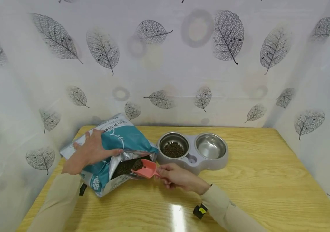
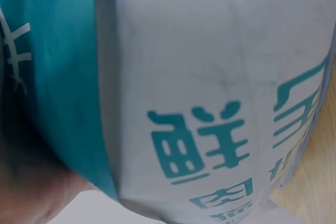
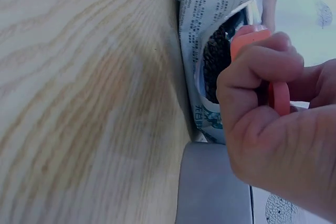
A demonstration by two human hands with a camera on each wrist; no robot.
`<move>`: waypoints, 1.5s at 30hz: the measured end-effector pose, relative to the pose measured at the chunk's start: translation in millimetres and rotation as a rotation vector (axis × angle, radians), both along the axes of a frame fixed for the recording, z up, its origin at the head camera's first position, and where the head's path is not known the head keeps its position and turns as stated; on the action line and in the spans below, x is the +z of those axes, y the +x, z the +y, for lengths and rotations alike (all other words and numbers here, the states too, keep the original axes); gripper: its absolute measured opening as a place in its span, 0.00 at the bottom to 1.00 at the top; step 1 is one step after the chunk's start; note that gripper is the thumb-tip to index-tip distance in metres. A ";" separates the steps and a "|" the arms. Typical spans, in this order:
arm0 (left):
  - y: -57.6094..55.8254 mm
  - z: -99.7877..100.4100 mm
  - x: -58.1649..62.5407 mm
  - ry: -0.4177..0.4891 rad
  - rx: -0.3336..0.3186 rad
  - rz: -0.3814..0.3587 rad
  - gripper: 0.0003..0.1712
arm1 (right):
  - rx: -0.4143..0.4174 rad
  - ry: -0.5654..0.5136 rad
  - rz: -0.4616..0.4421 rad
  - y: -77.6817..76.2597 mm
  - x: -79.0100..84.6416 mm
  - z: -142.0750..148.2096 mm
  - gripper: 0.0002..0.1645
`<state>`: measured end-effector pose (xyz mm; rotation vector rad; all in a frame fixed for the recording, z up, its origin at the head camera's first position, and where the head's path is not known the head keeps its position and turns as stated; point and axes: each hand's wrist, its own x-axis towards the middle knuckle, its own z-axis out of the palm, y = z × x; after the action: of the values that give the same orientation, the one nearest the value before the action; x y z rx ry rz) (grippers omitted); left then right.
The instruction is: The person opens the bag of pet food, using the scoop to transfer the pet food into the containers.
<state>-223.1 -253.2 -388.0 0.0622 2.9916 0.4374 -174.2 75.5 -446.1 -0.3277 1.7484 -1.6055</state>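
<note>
A teal and white pet food bag (image 1: pixel 130 137) lies on its side, its mouth facing right with brown kibble (image 1: pixel 122 168) inside. My left hand (image 1: pixel 91 149) rests on the bag with fingers spread and the thumb stretched out by the mouth's upper edge. In the left wrist view the bag's printed side (image 2: pixel 210 66) fills most of the picture. By its handle my right hand (image 1: pixel 179 177) grips a pink scoop (image 1: pixel 148 169), whose front end is at the bag's mouth with some kibble in it. Curled fingers (image 3: pixel 257 77) wrap the handle in the right wrist view.
Right behind the scoop stands a grey double feeder (image 1: pixel 192 166). Its left steel bowl (image 1: pixel 162 141) holds kibble; the right steel bowl (image 1: pixel 211 146) shows bare metal. All stand on a wooden table (image 1: pixel 257 180), with a leaf-patterned curtain (image 1: pixel 176 74) behind and at both sides.
</note>
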 end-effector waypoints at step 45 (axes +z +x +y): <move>-2.7 -1.3 -2.2 0.008 0.015 0.017 0.75 | -0.367 0.489 0.545 -38.9 16.1 87.5 0.14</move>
<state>-225.8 -254.5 -390.2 0.0450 3.0088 0.4532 -213.1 163.0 -430.0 -0.2233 2.6755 -1.3279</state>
